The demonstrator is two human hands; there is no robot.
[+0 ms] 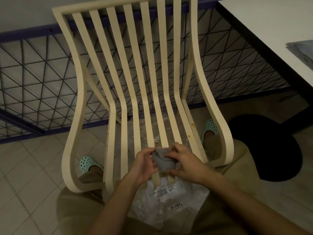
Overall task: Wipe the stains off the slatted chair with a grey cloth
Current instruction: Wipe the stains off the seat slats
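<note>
A cream slatted chair stands in front of me, its seat slats running toward my knees. Brownish-orange stains speckle the right seat slats and the right armrest frame. A bunched grey cloth is held between both hands above the front ends of the middle slats. My left hand pinches its left side. From the right, my right hand grips the cloth with fingers curled over its top edge.
A clear plastic bag with printed text lies on the tiled floor under the seat. A dark wire-mesh bed frame leans behind the chair. A white table stands at right, with a black round stool beside it.
</note>
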